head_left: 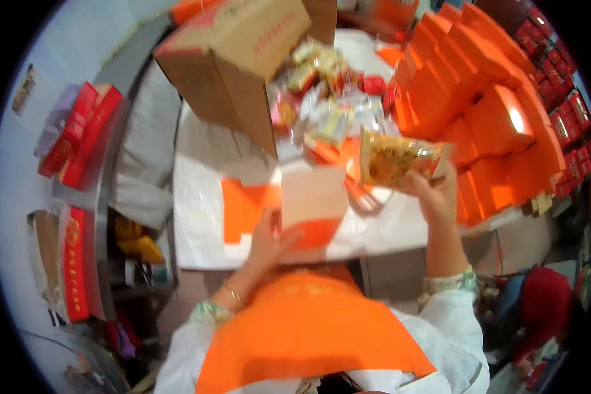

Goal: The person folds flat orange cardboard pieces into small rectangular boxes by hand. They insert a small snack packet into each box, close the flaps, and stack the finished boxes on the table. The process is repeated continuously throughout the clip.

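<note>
My right hand [438,197] grips a shiny golden packet [397,161] by its right end, raised over the table. Closed around the left side of a small orange carton [308,233] with a pale flap [314,190] is my left hand [269,240]. The carton's inside cannot be seen clearly. A flat orange piece of card [243,210] lies on the white tabletop [200,230] beside that hand. Beyond the carton are a pile of wrapped packets [348,111] and several loose orange card pieces [328,152].
A large brown cardboard box [236,59] stands open at the far left of the table, its flap hanging down. Orange cartons [492,125] are stacked high on the right. Red packages [571,118] fill the far right. Red boxes [77,262] stand on the left.
</note>
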`<state>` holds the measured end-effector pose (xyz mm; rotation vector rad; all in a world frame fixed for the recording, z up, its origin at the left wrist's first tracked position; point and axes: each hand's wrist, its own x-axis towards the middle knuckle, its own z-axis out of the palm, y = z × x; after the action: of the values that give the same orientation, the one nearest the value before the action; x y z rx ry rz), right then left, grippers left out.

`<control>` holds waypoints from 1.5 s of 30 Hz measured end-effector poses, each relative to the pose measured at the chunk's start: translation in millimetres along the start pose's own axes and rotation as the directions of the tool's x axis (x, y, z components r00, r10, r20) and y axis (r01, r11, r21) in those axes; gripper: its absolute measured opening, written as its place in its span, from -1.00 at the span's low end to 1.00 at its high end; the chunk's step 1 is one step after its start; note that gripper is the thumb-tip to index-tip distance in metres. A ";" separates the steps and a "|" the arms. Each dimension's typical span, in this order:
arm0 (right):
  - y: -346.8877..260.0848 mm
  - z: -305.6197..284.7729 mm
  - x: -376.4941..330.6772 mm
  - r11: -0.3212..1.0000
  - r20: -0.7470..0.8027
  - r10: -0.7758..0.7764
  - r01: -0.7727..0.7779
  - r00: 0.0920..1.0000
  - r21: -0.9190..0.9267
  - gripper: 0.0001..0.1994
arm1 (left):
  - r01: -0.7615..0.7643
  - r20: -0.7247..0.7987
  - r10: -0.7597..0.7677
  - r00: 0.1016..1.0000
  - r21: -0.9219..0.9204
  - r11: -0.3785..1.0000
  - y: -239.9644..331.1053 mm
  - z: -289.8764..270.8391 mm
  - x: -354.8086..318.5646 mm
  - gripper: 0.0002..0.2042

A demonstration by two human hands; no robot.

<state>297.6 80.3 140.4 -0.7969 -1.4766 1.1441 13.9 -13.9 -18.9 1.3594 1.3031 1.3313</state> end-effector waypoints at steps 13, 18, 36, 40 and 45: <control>-9.2 66.7 13.8 0.679 0.540 0.005 0.393 0.842 -0.620 -0.59 | -0.049 0.146 0.063 0.987 -0.097 0.994 -15.0 4.7 29.2 -0.43; 23.1 87.5 7.6 0.412 0.691 0.087 0.606 0.717 -0.681 -0.59 | -0.110 0.146 0.115 0.983 -0.039 0.993 -34.1 -0.5 31.9 -0.42; 142.9 71.0 -25.6 0.862 0.142 0.304 -0.335 0.942 0.380 -0.48 | 0.004 0.082 0.035 0.996 -0.431 0.902 -2.9 14.2 26.1 -0.46; 144.7 78.1 -36.1 0.868 0.101 0.323 -0.337 0.941 0.365 -0.59 | -0.079 0.054 0.088 0.995 -0.156 0.985 -0.5 11.4 26.7 -0.57; 151.6 82.0 -42.8 0.906 0.162 0.327 -0.358 0.931 0.224 -0.67 | 0.016 -0.053 -0.032 0.998 -0.273 0.962 19.2 23.0 30.0 -0.74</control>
<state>213.4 69.8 -15.6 -0.8420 -1.2825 1.6365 36.4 15.5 1.9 1.1197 1.1208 1.4810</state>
